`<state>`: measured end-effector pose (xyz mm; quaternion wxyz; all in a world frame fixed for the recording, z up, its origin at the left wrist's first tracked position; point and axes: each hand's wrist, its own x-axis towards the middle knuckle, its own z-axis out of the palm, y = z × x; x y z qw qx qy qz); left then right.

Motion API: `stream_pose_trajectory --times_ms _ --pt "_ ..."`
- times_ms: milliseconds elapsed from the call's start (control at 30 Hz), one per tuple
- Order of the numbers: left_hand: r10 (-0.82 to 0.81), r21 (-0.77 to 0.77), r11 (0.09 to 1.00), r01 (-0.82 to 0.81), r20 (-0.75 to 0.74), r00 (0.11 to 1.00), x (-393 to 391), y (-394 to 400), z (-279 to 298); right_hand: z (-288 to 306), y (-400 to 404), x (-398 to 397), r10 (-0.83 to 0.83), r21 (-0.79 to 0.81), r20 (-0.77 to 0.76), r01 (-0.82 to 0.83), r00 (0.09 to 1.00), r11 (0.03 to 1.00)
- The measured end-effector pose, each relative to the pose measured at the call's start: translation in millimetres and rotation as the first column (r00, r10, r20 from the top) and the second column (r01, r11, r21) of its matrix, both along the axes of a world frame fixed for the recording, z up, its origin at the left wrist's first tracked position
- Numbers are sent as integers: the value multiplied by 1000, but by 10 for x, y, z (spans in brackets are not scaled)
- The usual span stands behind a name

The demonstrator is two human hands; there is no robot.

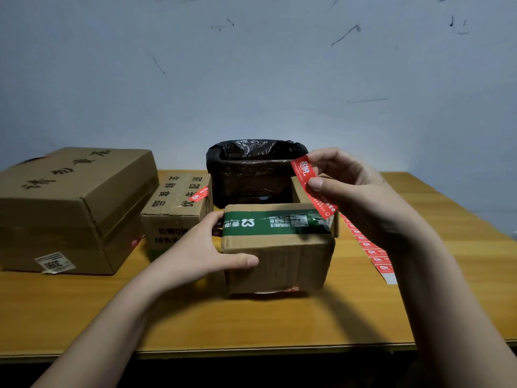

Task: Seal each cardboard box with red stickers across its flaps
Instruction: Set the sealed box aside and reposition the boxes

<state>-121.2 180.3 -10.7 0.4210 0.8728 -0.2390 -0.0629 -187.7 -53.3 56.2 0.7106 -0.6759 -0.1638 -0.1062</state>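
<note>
A small cardboard box [279, 261] with green tape across its top stands at the middle of the wooden table [84, 312]. My left hand [207, 247] grips its left side, thumb along the front face. My right hand [352, 191] pinches a red sticker [310, 186] between thumb and fingers; the sticker hangs slantwise above the box's back right corner. A strip of red stickers [369, 250] lies on the table to the right of the box, partly hidden by my right forearm.
A large cardboard box [70, 208] stands at the left. Beside it is a medium box [176, 208] with a red sticker [201, 194] on its top. Behind the small box stands a bin lined with a black bag [251, 166]. A wall rises behind the table.
</note>
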Motion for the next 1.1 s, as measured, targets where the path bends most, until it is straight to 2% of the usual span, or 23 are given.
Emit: stream_pose_trajectory --times_ms 333,533,967,1100 --pt "-47 4 999 48 -138 989 127 70 -90 -112 59 110 46 -22 -103 -48 994 999" --pt "-68 80 993 84 -181 981 179 86 -144 -163 70 174 59 -62 -129 -67 990 996" --pt "-53 32 998 61 -212 976 135 83 -162 -232 92 251 95 -84 -166 -110 981 990" --pt "-60 62 995 74 -210 976 127 111 -159 -256 107 269 102 -81 -173 -118 980 990"
